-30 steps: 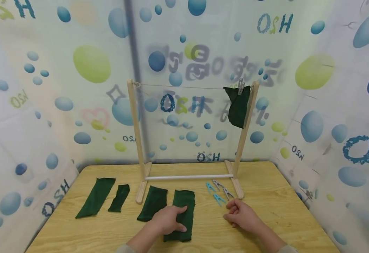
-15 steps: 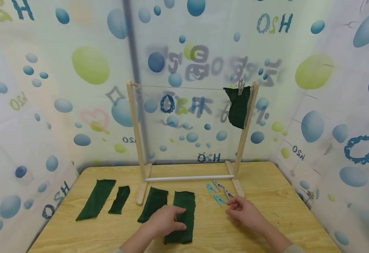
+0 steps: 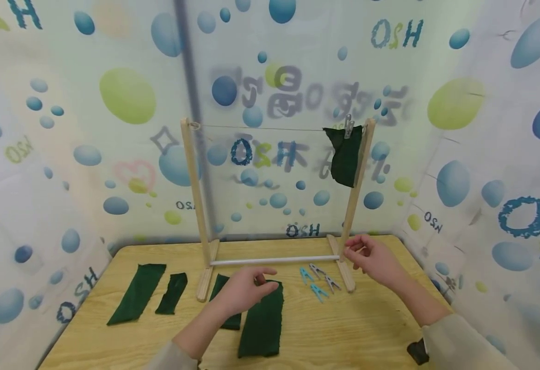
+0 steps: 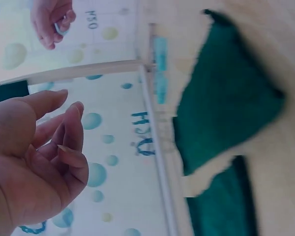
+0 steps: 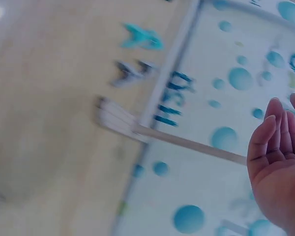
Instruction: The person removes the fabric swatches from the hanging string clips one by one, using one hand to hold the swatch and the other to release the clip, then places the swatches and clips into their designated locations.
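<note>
My left hand, fingers loosely bent and holding nothing, is raised over two dark green cloth pieces on the table. One is a long cloth strip; the other, a smaller cloth piece, is partly hidden behind the hand. My right hand hovers by the right foot of a wooden stand, its fingers loosely curled around nothing. Blue clothespins and grey clothespins lie to its left. From the stand's string, a green cloth hangs at the right end under a grey clothespin.
Two more green cloths, a long one and a narrow one, lie at the table's left. A white rod joins the stand's feet. Behind stands a bubble-patterned curtain. A small dark object shows by the right sleeve.
Both hands have lifted from the table: the left up off the cloth strip, the right up and rightward away from the clothespins. The cloths and clothespins stay in place.
</note>
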Available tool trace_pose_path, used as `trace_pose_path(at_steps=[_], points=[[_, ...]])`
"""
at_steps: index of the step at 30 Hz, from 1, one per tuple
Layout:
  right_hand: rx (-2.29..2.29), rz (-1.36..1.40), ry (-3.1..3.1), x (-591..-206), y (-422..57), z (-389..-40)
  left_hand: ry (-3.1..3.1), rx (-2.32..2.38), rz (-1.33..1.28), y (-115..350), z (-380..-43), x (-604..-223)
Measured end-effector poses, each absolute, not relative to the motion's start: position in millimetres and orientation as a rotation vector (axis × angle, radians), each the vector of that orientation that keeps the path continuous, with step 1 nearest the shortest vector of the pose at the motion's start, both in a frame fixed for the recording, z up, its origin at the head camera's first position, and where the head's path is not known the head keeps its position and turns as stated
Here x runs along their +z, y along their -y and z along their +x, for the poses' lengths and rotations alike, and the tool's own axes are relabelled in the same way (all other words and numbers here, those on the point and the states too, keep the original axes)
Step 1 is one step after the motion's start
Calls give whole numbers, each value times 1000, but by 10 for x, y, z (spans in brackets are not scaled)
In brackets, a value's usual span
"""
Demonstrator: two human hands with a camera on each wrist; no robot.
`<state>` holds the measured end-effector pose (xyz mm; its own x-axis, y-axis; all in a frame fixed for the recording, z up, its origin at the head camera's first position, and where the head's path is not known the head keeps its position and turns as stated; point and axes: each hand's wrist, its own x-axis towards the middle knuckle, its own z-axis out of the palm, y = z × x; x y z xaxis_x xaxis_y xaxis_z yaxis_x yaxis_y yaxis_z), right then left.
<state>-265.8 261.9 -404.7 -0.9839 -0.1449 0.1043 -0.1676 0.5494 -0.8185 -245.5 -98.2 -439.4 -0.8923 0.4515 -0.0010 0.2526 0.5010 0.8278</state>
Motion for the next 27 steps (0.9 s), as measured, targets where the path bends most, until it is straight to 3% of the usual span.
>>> trace_pose_path(at_steps=[9, 27], points=[[1250, 323, 2667, -3325, -2652, -2771, -2698, 1334, 719, 721, -2670, -4009], [1085, 295, 2477, -2332, -2678, -3094, -2664, 1630, 724, 152, -3244, -3154]])
